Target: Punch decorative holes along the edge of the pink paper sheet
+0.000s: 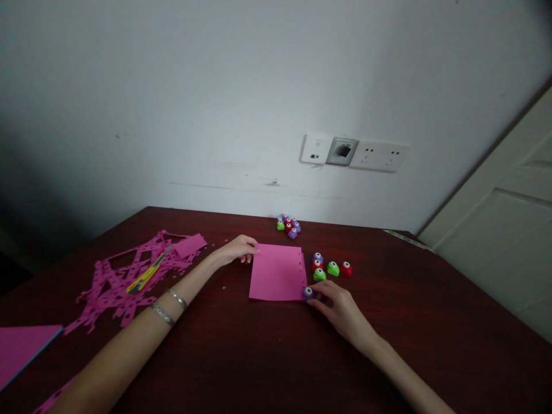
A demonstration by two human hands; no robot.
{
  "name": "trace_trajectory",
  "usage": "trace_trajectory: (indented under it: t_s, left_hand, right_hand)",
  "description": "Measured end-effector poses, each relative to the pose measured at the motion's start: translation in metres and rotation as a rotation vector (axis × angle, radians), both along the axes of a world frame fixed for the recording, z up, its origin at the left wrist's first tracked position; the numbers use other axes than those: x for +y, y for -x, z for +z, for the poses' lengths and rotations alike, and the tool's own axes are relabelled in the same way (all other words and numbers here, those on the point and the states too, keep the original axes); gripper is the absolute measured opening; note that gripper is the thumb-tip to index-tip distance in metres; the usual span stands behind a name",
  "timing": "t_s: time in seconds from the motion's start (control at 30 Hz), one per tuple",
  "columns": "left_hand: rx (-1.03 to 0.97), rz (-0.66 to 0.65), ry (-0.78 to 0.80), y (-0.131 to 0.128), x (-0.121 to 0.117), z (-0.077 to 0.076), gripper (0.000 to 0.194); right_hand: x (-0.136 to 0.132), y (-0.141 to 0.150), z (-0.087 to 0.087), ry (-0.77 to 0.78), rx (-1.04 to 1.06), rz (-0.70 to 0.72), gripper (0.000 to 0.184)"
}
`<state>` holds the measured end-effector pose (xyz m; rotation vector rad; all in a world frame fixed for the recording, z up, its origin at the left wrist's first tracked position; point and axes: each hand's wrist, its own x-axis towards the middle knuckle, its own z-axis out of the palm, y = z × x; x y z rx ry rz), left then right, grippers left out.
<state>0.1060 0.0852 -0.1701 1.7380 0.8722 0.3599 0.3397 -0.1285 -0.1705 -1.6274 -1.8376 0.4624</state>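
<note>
A pink sheet of paper (276, 273) lies on the dark table, with a row of small punched shapes down its right edge. My left hand (238, 249) is closed on the sheet's upper left corner, thumb on top. At the lower right corner sits a small purple paper punch (308, 294) with an eye-like button. My right hand (338, 306) grips this punch between thumb and fingers. Just beyond it stand a green punch (319, 275), a red punch (317, 264) and another purple punch (318, 257) in a column.
Another green punch (333, 268) and red punch (346, 269) stand to the right. Several more punches (288, 226) cluster near the wall. At left, a yellow utility knife (150, 270) rests on pink paper scraps (101, 284). More pink paper (23, 348) lies at the near left.
</note>
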Motion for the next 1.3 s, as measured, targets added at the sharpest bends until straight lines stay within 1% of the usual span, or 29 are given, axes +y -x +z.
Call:
trace_trajectory:
  t_s: [0.1,0.23,0.3,0.4,0.43,0.47,0.5,0.63,0.7,0.8,0.9,0.97,1.13,1.3]
  left_hand:
    - [0.041,-0.021,-0.088,-0.001,-0.003,0.002,0.025]
    - [0.182,-0.046,-0.261,-0.004,-0.006,0.004,0.028]
    - [0.306,0.009,-0.452,-0.006,-0.009,0.006,0.033]
    - [0.507,0.117,-0.817,-0.01,-0.017,0.012,0.039]
    - [0.541,0.112,-0.892,-0.011,-0.02,0.014,0.038]
    - [0.547,0.082,-0.929,-0.013,-0.024,0.016,0.036]
    - [0.531,0.036,-0.935,-0.015,-0.027,0.017,0.034]
    - [0.405,-0.142,-0.862,-0.021,-0.035,0.018,0.031]
    - [0.362,-0.213,-0.83,-0.022,-0.037,0.016,0.035]
    - [0.358,-0.293,-0.791,-0.023,-0.038,0.013,0.046]
    - [0.383,-0.327,-0.773,-0.023,-0.037,0.008,0.059]
    - [0.389,-0.333,-0.763,-0.024,-0.036,0.005,0.064]
    - [0.39,-0.347,-0.76,-0.026,-0.035,0.004,0.061]
    - [0.39,-0.393,-0.766,-0.026,-0.036,0.004,0.055]
  right_hand:
    - [0.0,-0.001,-0.002,-0.011,-0.006,0.014,0.019]
    - [0.0,-0.002,-0.005,-0.015,-0.001,0.017,0.02]
    - [0.0,-0.003,-0.006,-0.013,0.005,0.015,0.021]
    - [0.0,-0.002,-0.006,-0.004,0.008,0.013,0.022]
    - [0.0,-0.003,-0.006,0.002,0.007,0.013,0.023]
    - [0.0,-0.003,-0.005,0.009,0.007,0.013,0.024]
    - [0.0,-0.004,-0.004,0.017,0.008,0.015,0.025]
    - [0.0,-0.009,0.001,0.032,0.022,0.019,0.027]
    - [0.001,-0.011,0.003,0.034,0.025,0.026,0.026]
    - [0.001,-0.013,0.003,0.041,0.03,0.042,0.026]
    - [0.001,-0.012,0.001,0.044,0.039,0.063,0.026]
    - [0.001,-0.01,0.0,0.046,0.034,0.073,0.026]
    - [0.001,-0.008,0.0,0.029,-0.003,0.086,0.022]
    - [0.001,-0.007,0.002,0.024,-0.011,0.093,0.02]
